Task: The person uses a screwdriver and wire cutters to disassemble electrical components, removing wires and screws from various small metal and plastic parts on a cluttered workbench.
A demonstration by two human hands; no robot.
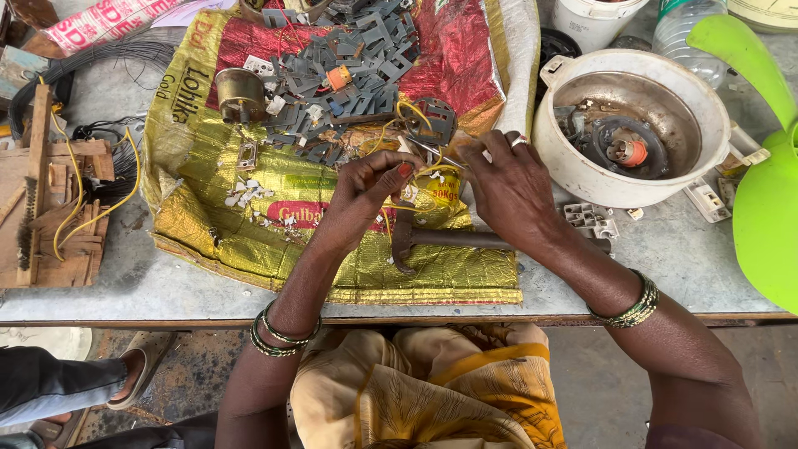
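My left hand [366,187] and my right hand [507,187] meet over a yellow and red woven sack [249,224] spread on a grey table [682,266]. Both pinch a small part with thin yellow wires [428,179] between the fingertips; the part itself is mostly hidden by my fingers. Just behind the hands lies a dark round metal core [432,120] with yellow wire. A rusty hammer [432,239] rests on the sack under my hands. Green bangles circle both wrists.
A heap of grey stamped metal pieces [349,75] covers the far sack, beside a brass cup [239,90]. A white pot [632,125] with a motor part stands right, by green fan blades [765,208]. A wooden frame [50,199] sits left. Another person's sandalled foot [137,374] shows below.
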